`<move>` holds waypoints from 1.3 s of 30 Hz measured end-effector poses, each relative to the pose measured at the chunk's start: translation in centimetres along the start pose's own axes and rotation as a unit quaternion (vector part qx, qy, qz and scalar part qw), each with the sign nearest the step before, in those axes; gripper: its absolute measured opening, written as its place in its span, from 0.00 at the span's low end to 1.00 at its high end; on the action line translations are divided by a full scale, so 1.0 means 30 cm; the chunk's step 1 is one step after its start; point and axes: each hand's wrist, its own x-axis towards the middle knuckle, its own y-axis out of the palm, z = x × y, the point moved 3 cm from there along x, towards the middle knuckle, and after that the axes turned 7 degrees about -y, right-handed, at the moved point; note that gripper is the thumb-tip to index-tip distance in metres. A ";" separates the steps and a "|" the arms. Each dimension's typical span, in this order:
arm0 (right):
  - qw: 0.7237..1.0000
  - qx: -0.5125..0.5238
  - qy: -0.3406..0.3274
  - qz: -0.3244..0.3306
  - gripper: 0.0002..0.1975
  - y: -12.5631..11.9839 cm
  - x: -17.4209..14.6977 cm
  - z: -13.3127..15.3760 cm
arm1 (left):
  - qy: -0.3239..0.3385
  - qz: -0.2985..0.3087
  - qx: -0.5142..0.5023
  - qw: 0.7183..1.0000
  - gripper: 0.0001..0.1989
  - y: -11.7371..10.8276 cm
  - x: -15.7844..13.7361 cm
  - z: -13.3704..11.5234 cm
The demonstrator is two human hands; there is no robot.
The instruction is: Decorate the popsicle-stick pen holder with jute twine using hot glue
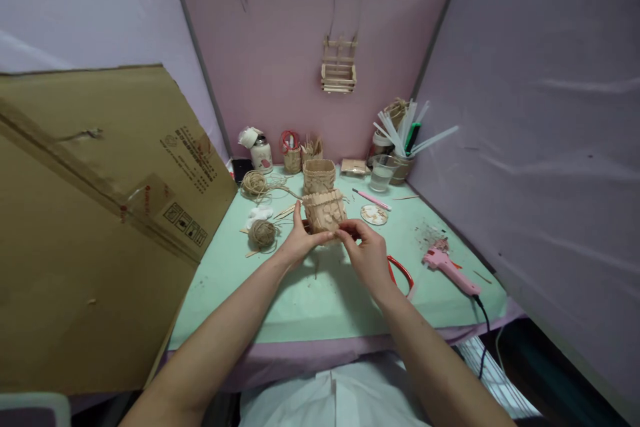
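A small tan basket (326,211) with a braided rim and raised, petal-like pieces on its side is held up, tilted, over the table. My left hand (301,239) wraps its left side and underside, thumb stretched along the bottom edge. At the lower right edge, the thumb and forefinger of my right hand (364,248) are pinched together against it. Any small piece between those fingertips is too small to make out. Right behind stands a second, similar basket (319,175). Red-handled scissors (407,273) lie partly hidden by my right wrist.
A pink glue gun (453,270) with a cord lies at right. Twine balls (263,233) sit at left, beside a large cardboard box (100,227). Behind are a pink pen-like tool (371,199), a round dish of chips (374,215), a plastic cup (382,177) and glue sticks (400,130).
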 end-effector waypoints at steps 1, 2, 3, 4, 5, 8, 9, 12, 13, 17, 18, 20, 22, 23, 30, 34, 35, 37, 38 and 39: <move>1.000 -0.013 -0.009 0.002 0.06 0.001 0.000 0.003 | 0.000 0.000 -0.006 1.000 0.73 0.001 0.001 0.004; 0.999 -0.026 -0.019 0.003 0.06 0.002 0.000 0.005 | 0.002 -0.001 -0.011 1.000 0.73 0.002 0.001 0.008; 0.999 -0.039 -0.030 0.005 0.06 0.004 0.001 0.007 | 0.005 -0.002 -0.016 1.000 0.73 0.003 0.002 0.011; 0.998 -0.054 -0.045 0.007 0.06 0.006 0.002 0.009 | 0.008 -0.002 -0.021 1.000 0.73 0.004 0.003 0.014; 0.995 -0.072 -0.062 0.011 0.06 0.008 0.005 0.012 | 0.010 0.000 -0.027 1.000 0.72 0.006 0.003 0.017; 0.985 -0.129 -0.105 0.034 0.07 0.016 0.018 0.024 | 0.002 0.007 -0.045 0.999 0.71 0.012 0.001 0.018; 0.982 -0.145 -0.112 0.043 0.07 0.018 0.024 0.028 | -0.004 0.008 -0.049 0.999 0.71 0.014 -0.001 0.016; 0.975 -0.176 -0.116 0.064 0.07 0.022 0.040 0.038 | -0.019 0.006 -0.070 0.997 0.71 0.021 -0.007 0.008; 0.975 -0.178 -0.116 0.068 0.07 0.023 0.045 0.040 | -0.023 0.004 -0.083 0.996 0.71 0.023 -0.009 0.004; 0.984 -0.150 -0.094 0.038 0.05 0.023 0.067 0.030 | -0.037 -0.011 -0.115 0.993 0.71 0.029 -0.017 -0.007; 0.988 -0.134 -0.076 0.027 0.05 0.023 0.073 0.022 | -0.036 -0.017 -0.115 0.993 0.71 0.029 -0.019 -0.010; 0.994 -0.100 -0.032 0.010 0.05 0.024 0.086 0.002 | -0.032 -0.027 -0.112 0.993 0.71 0.030 -0.024 -0.016; 0.997 -0.075 0.002 0.001 0.07 0.026 0.096 -0.014 | -0.029 -0.030 -0.113 0.993 0.72 0.032 -0.029 -0.020; 0.998 -0.068 0.012 -0.002 0.07 0.028 0.100 -0.020 | -0.030 -0.030 -0.116 0.992 0.73 0.033 -0.032 -0.021; 1.000 -0.001 0.019 -0.018 0.10 0.044 0.099 -0.036 | -0.059 -0.031 -0.139 0.988 0.69 0.040 -0.040 -0.017; 0.999 0.006 0.011 -0.038 0.09 0.056 0.091 -0.030 | -0.062 -0.020 -0.153 0.986 0.64 0.043 -0.041 -0.011; 0.999 -0.006 0.002 -0.041 0.09 0.057 0.090 -0.024 | -0.063 -0.017 -0.157 0.985 0.62 0.043 -0.042 -0.010; 0.999 -0.027 -0.016 -0.041 0.08 0.055 0.087 -0.008 | -0.065 -0.017 -0.159 0.985 0.61 0.041 -0.043 -0.008; 0.999 -0.029 -0.021 -0.040 0.08 0.052 0.086 -0.001 | -0.066 -0.019 -0.157 0.985 0.60 0.039 -0.043 -0.008; 0.999 -0.022 -0.020 -0.039 0.08 0.047 0.085 0.006 | -0.065 -0.022 -0.154 0.986 0.60 0.037 -0.044 -0.010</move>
